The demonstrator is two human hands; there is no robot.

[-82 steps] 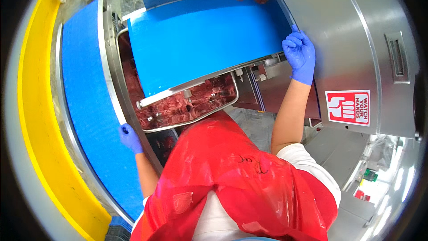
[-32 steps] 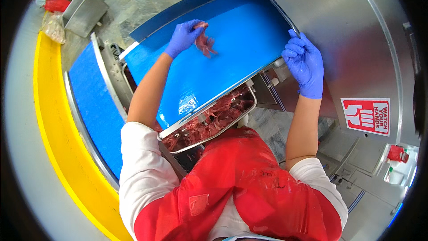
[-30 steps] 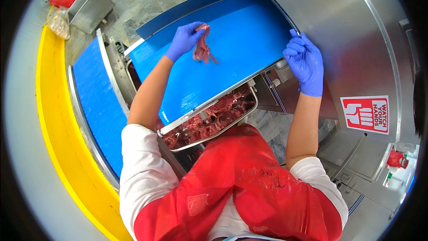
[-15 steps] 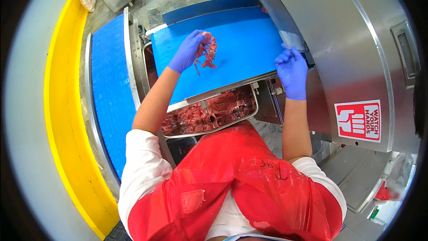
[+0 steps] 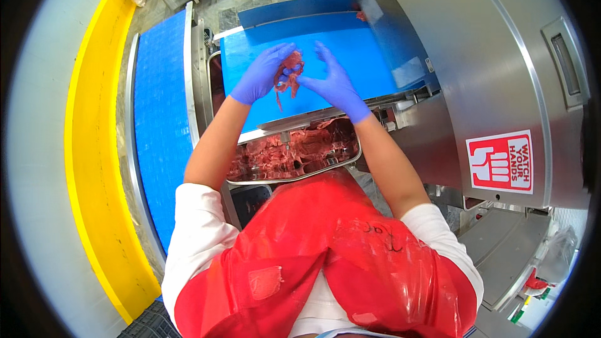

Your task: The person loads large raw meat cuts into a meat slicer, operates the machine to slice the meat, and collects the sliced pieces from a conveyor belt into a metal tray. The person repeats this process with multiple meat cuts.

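While the left hand [image 5: 261, 76] pinches ragged meat [image 5: 292, 62] above a blue belt [image 5: 360, 53], the right hand [image 5: 337, 85] spread, just beside the meat.

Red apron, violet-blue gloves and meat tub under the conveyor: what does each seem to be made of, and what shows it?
Apron: probably vinyl; glossy, creased highlights.
Gloves: thin smooth rubber, perhaps nitrile; they cling to the fingers.
Tub: likely stainless steel; shiny grey rim.
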